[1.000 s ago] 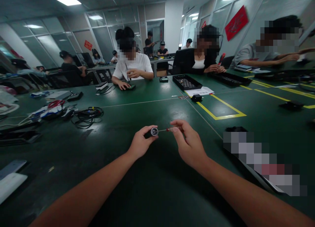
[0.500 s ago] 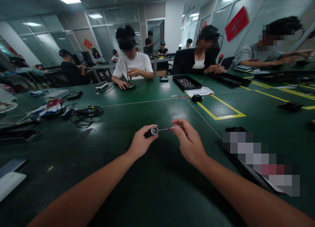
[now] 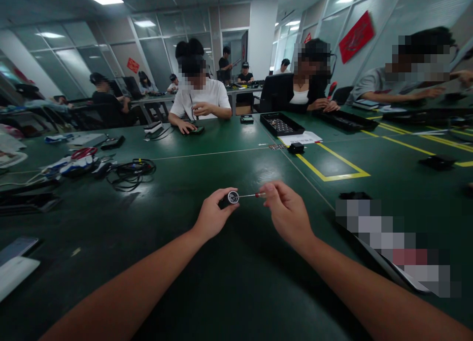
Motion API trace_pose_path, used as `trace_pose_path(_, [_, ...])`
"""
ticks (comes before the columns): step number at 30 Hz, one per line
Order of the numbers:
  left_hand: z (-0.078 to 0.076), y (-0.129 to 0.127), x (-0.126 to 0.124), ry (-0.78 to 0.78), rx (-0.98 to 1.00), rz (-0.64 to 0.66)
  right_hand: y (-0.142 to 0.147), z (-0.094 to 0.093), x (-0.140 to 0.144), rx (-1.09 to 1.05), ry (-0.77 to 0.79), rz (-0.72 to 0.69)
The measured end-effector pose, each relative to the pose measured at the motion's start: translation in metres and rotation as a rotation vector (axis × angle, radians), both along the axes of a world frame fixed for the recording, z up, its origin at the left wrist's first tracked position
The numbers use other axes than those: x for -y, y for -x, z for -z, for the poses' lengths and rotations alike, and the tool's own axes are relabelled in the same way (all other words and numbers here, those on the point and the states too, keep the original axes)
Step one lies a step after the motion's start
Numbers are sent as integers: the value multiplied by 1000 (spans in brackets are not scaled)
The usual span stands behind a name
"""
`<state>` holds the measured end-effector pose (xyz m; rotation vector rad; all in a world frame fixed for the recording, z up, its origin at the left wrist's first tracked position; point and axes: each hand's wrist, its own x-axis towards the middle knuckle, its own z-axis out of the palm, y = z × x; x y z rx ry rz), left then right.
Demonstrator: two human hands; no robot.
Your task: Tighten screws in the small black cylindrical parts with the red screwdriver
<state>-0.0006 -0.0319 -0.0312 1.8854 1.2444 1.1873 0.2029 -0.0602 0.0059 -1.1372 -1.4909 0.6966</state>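
Observation:
Pinched between the thumb and fingers of my left hand (image 3: 213,214) is a small black cylinder (image 3: 223,201) with a pale ring around its end, which faces right. My right hand (image 3: 290,213) grips a small screwdriver (image 3: 258,195) by its handle, most of which the fingers hide. Its thin metal shaft runs left to the cylinder's ringed end; whether the tip touches a screw inside is too small to tell. Both hands are above the green table (image 3: 236,282).
To the left lie coiled black cables (image 3: 135,172) and white gloves (image 3: 74,166). A black tray (image 3: 281,123) of small parts stands farther back. A dark, blurred-over flat object (image 3: 388,247) is by my right arm. Co-workers sit across the table.
My right hand has shifted slightly right, and its fingers have turned and curled on the screwdriver handle. My left hand holds the cylinder almost still.

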Motion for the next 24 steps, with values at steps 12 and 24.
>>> trace_pose_path(12, [1, -1, 0, -39, -21, 3, 5, 8, -2, -77, -42, -10])
trace_pose_path(24, [-7, 8, -5, -141, -204, -43, -3, 17, -31, -659, 260, 33])
